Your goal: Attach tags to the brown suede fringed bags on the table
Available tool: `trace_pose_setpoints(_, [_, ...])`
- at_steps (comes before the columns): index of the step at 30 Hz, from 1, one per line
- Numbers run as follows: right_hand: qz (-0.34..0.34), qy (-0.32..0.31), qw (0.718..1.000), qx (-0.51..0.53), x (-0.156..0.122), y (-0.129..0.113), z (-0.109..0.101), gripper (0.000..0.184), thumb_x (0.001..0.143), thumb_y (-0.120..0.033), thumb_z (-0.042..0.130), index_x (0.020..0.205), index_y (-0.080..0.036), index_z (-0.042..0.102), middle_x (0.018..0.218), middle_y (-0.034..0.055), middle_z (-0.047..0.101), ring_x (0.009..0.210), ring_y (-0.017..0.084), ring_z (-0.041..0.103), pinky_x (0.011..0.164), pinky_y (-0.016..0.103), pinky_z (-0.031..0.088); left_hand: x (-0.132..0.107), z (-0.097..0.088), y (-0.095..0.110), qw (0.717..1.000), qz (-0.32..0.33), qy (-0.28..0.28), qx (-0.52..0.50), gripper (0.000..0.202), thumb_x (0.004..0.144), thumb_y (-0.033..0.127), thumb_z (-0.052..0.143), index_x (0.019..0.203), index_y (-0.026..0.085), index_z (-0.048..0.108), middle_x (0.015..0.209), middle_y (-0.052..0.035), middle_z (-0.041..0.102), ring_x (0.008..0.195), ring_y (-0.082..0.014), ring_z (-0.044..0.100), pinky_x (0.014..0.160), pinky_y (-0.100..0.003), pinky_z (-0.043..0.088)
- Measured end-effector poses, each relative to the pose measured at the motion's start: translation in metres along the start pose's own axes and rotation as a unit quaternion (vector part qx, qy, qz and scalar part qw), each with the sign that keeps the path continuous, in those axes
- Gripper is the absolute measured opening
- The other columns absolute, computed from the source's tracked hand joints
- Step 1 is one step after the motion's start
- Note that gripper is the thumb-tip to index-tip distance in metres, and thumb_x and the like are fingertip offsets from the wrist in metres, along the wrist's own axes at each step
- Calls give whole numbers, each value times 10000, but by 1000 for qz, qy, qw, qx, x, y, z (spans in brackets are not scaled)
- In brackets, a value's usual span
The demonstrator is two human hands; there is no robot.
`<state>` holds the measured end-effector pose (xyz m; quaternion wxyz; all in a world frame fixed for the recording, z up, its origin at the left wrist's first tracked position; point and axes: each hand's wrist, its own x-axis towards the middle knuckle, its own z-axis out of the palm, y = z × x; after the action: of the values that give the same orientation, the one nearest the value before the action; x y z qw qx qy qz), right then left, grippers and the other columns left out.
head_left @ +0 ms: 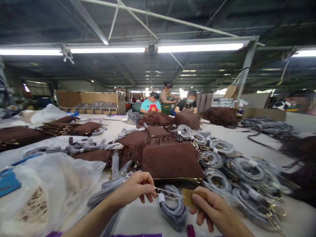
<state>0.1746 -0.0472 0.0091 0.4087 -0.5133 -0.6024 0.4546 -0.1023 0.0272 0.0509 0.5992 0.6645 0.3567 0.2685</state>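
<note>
My left hand (133, 189) pinches a thin silver cord (170, 193) between thumb and fingers. My right hand (212, 210) holds a small brown card tag (189, 198) by its edge, and the cord's far end reaches that tag. Just below and between my hands lies a coiled grey strap (174, 210) with a white label (161, 197). Beyond my hands sits a brown suede fringed bag (171, 161) with a gold zip edge. Many more coiled straps (247, 171) with gold clasps are heaped to the right.
A white worktable (138, 220) runs ahead, stacked with several piles of fringed suede bags (61, 129). A translucent plastic bag (54, 184) lies at the lower left. Co-workers (168, 102) sit and stand at the far end, with cardboard panels behind them.
</note>
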Motion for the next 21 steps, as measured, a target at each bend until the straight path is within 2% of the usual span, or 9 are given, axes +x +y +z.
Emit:
trace_pose_setpoints(3, [16,-10,998,-55,-5,9,-5,374,928,-555,491,853,-196,566,758,31,703,556,154,679,370,163,453,1,0,1,1000,-10,-3,-29,248,657,346,694,734,132,596,817,-83,728,678,-172,664,480,-211,405])
trace_pose_setpoints(5, [-35,12,987,-159,-8,13,-5,308,930,-486,518,977,-204,632,892,63,735,730,211,723,535,243,582,1,2,0,997,-25,-4,-71,273,636,363,722,708,129,602,819,-81,719,661,-154,639,475,-206,391])
trace_pose_setpoints(7, [-139,78,948,-274,-9,10,1,312,905,-429,591,1132,-225,657,1099,93,719,972,272,699,802,350,606,1,8,-1,992,-46,-3,-115,276,615,355,742,679,133,590,781,-71,705,621,-126,596,461,-196,372])
trace_pose_setpoints(9, [-247,139,894,-347,-8,3,13,339,907,-373,619,1224,-253,644,1237,100,665,1112,292,640,935,386,554,2,18,-3,987,-67,-5,-148,268,599,335,754,656,134,585,749,-65,691,597,-110,559,453,-188,363])
trace_pose_setpoints(12, [-367,139,835,-386,-7,-8,38,296,982,-250,520,1259,-284,620,1232,96,658,1076,244,653,872,312,569,2,37,-5,977,-94,-18,-188,253,572,310,764,636,134,593,671,-40,650,541,-95,506,433,-187,358])
trace_pose_setpoints(14, [-416,109,822,-374,-6,-10,51,328,1018,-191,435,1309,-273,564,1152,93,686,996,205,672,811,265,564,2,48,-7,970,-115,-23,-211,250,546,294,775,626,136,599,596,-8,598,503,-87,468,421,-188,350])
trace_pose_setpoints(16, [-430,95,829,-346,-6,-7,59,307,1039,-190,388,1293,-246,551,1042,83,708,898,184,683,745,235,551,0,54,-11,965,-126,-28,-229,283,532,325,795,609,139,596,564,2,570,493,-88,459,415,-189,338])
trace_pose_setpoints(19, [-412,76,850,-318,-6,4,61,202,1027,-215,436,1078,-243,630,870,38,698,736,154,670,628,193,503,-2,56,-20,963,-122,-53,-234,351,531,399,820,599,131,605,593,-21,594,516,-95,483,435,-193,344])
trace_pose_setpoints(21, [-408,61,856,-311,-7,11,61,158,997,-222,487,952,-243,637,792,12,668,655,135,639,550,179,451,-3,56,-25,964,-127,-70,-224,347,529,392,824,600,125,614,601,-27,604,506,-91,477,444,-195,342])
